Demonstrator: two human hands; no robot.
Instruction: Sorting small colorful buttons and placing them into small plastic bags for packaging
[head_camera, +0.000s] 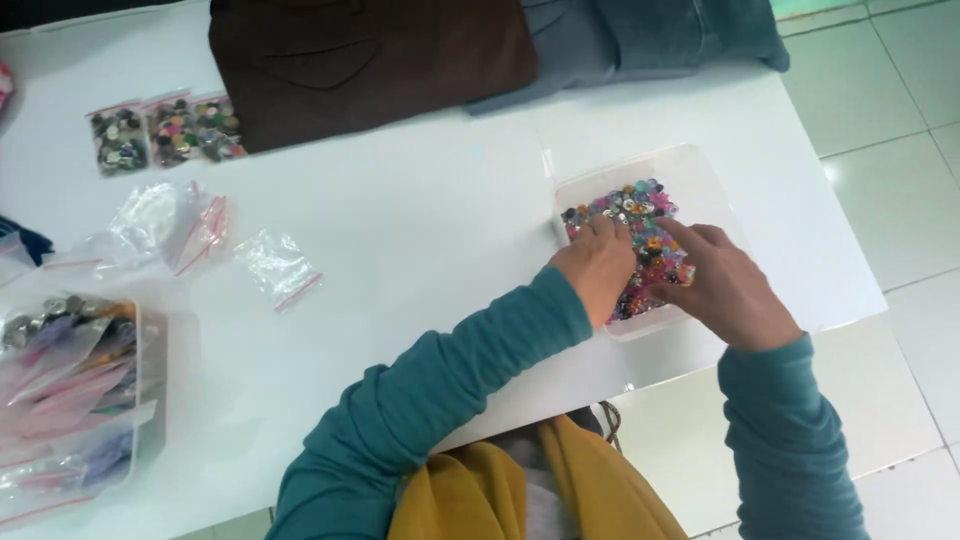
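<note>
Both hands are down in a clear plastic tray (700, 170) of mixed coloured buttons (640, 215) near the table's right edge. The left hand (598, 265) lies on the pile with fingers curled; the right hand (725, 285) reaches in, forefinger stretched onto the buttons. Whether either pinches a button I cannot tell. Farther left on the white table (420, 220) lie empty little bags (280, 265) and three filled button bags (165, 132).

clear plastic tray (700, 170) | near white table's right edge | filled with mixed colourful buttons (640, 215)
</note>
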